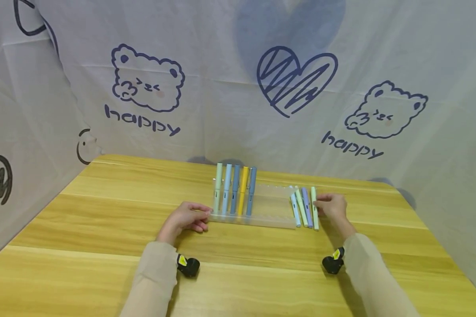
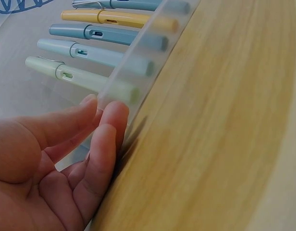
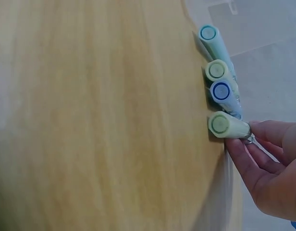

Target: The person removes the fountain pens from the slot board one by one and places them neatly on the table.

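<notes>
A clear plastic pen rack stands on the table with several capped pens side by side in its left half: light green, light blue, yellow and darker blue. My left hand pinches the rack's front left corner between thumb and fingers. By the rack's right end lie a light blue pen, a pale green pen and a purple pen. Just right of these, my right hand pinches another pale green pen between thumb and fingers.
The wooden table reaches back to a white cloth printed with bears and hearts. A black wrist camera sits at the left sleeve, and another camera at the right.
</notes>
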`<state>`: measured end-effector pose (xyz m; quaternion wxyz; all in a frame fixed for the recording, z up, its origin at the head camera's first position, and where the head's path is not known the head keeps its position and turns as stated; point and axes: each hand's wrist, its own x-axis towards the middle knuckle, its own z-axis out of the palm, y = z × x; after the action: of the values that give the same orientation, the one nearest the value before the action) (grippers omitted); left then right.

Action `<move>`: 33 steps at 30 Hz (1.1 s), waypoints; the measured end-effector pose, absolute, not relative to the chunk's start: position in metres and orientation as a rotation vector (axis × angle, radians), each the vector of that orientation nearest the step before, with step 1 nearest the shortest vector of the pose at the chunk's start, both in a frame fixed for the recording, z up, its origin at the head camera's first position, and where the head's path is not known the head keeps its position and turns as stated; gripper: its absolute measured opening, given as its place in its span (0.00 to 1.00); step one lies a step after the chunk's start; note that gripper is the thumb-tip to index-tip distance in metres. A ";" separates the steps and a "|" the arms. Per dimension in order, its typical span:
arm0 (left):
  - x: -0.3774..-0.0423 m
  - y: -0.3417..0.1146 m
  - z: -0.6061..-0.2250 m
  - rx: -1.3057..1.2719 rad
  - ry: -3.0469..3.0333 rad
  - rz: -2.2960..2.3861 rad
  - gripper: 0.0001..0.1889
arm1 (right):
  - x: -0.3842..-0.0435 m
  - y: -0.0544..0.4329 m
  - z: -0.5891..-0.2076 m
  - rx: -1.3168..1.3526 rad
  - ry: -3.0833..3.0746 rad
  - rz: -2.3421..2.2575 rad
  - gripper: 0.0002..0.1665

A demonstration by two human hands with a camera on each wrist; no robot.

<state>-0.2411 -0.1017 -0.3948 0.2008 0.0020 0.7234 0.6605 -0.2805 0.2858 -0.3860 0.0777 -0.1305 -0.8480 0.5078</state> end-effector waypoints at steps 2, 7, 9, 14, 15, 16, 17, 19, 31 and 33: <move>-0.241 -0.102 -0.395 0.007 2.024 1.843 0.16 | -0.281 0.286 -0.387 -0.394 -2.543 1.520 0.14; -0.241 -0.102 -0.394 -0.002 2.026 1.843 0.16 | -0.282 0.286 -0.389 -0.392 -2.537 1.526 0.14; -0.241 -0.102 -0.395 -0.003 2.023 1.844 0.16 | -0.282 0.286 -0.389 -0.388 -2.540 1.516 0.14; -0.241 -0.102 -0.394 0.009 2.017 1.849 0.16 | -0.283 0.286 -0.390 -0.417 -2.581 1.439 0.13; -0.241 -0.103 -0.393 0.014 2.018 1.848 0.17 | -0.282 0.286 -0.390 -0.420 -2.590 1.428 0.13; -0.240 -0.102 -0.393 0.011 2.018 1.849 0.17 | -0.282 0.285 -0.391 -0.425 -2.595 1.426 0.13; -0.240 -0.102 -0.392 0.011 2.018 1.848 0.17 | -0.282 0.285 -0.391 -0.426 -2.600 1.422 0.13; -0.240 -0.102 -0.392 0.013 2.017 1.849 0.17 | -0.282 0.285 -0.391 -0.422 -2.605 1.421 0.13; -0.239 -0.102 -0.391 0.017 2.017 1.845 0.16 | -0.280 0.285 -0.391 -0.413 -2.615 1.440 0.14; -0.239 -0.103 -0.391 0.015 2.015 1.846 0.16 | -0.279 0.284 -0.390 -0.416 -2.609 1.449 0.15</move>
<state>-0.2393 -0.1026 -0.3911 0.2028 0.0054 0.7220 0.6614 -0.2793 0.2843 -0.3902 0.0640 -0.1378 -0.8642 0.4797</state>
